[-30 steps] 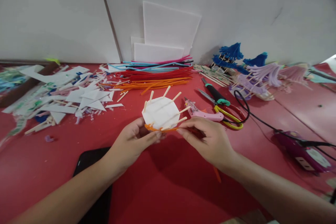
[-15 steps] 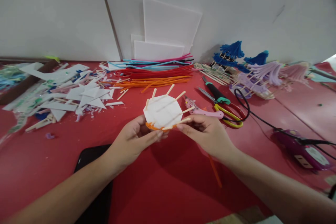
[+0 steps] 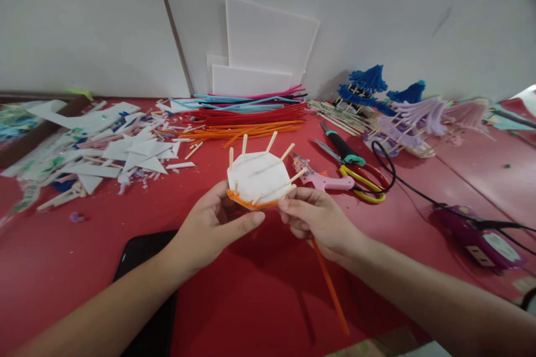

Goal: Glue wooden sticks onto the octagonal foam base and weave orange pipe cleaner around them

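My left hand (image 3: 214, 223) holds a small white foam disc (image 3: 257, 177) from below, above the red table. Several short wooden sticks stand out around the disc's rim. An orange pipe cleaner (image 3: 329, 284) is wound along the disc's near edge between the sticks, and its free end hangs down toward me. My right hand (image 3: 318, 217) pinches that pipe cleaner right at the disc's near right edge.
A pile of coloured pipe cleaners (image 3: 251, 117) lies behind the disc, white foam sheets (image 3: 268, 44) lean on the wall. Foam scraps (image 3: 125, 150) litter the left. Pink glue gun (image 3: 322, 178), scissors (image 3: 360, 170), a cable, a purple device (image 3: 481, 234) and tasselled models (image 3: 402, 111) sit right. A black phone (image 3: 142, 268) lies under my left forearm.
The disc has tilted up a little and risen. My right hand has drawn in closer to the disc, and the orange pipe cleaner's free end has swung down toward me.
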Demonstrator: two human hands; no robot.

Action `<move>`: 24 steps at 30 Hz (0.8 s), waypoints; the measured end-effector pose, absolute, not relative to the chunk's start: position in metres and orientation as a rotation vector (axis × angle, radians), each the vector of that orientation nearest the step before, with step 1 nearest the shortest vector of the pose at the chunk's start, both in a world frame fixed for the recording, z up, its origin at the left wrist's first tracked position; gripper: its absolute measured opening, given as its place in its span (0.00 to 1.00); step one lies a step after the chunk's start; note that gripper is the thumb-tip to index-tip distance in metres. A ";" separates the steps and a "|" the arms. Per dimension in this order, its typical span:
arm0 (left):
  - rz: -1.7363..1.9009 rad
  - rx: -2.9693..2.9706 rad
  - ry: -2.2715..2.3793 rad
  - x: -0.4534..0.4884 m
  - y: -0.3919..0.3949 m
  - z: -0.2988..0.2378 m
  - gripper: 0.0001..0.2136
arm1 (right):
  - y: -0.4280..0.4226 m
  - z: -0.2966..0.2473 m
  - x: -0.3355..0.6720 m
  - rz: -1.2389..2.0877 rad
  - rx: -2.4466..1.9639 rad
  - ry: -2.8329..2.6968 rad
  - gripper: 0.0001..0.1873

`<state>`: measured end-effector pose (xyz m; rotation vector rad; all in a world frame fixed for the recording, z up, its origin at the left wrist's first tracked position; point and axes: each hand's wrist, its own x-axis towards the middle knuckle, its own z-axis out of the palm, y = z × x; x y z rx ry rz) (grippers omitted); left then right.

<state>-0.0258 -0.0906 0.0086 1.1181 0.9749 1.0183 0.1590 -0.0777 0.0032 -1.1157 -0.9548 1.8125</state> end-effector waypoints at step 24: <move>0.968 0.952 1.056 -0.026 -0.093 0.007 0.11 | -0.091 -0.001 0.156 1.106 -1.226 -1.499 0.13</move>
